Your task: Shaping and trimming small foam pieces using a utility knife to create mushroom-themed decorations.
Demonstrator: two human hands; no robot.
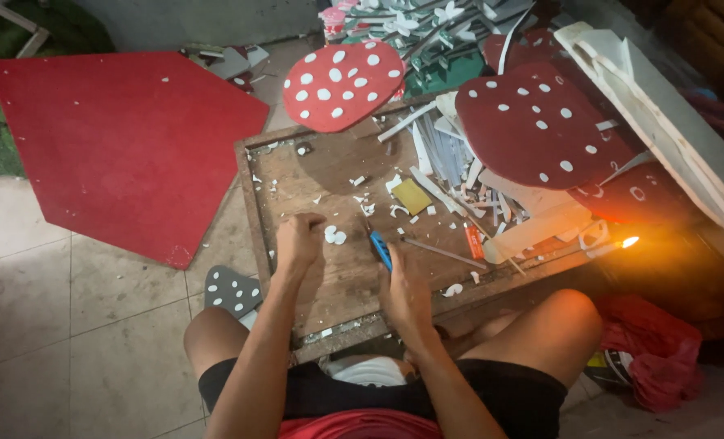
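The person sits on the floor with bare knees either side of a low wooden counter [329, 280] with a raised rim.

Left hand [297, 241]: resting on the counter, fingers curled into a loose fist; whether anything is inside it cannot be told. Two small white foam dots [333, 236] lie just beside it at 3 o'clock, apart from the knuckles.

Right hand [403, 289]: closed around a blue-handled cutter [381, 249], which sticks out of the grip toward 11 o'clock, its tip close to the white foam dots.

Counter surface: a yellow-green square piece [412, 196] lies at 12 o'clock from the right hand, well apart from it. A thin grey stick [443, 253] lies at 2 o'clock from that hand. White offcuts [439, 154] and strips are heaped toward the counter's far right corner.

Surroundings: a bright red mushroom cap with white spots [346, 84] overlaps the counter's far edge at 12 o'clock. A darker red spotted cap [537, 126] covers the right end at 2 o'clock. A large red pointed board [126, 138] lies on the tiled floor at 10 o'clock. A grey spotted piece [232, 289] lies by the left knee. A small flame [630, 241] glows at 3 o'clock, beyond the counter's right edge.
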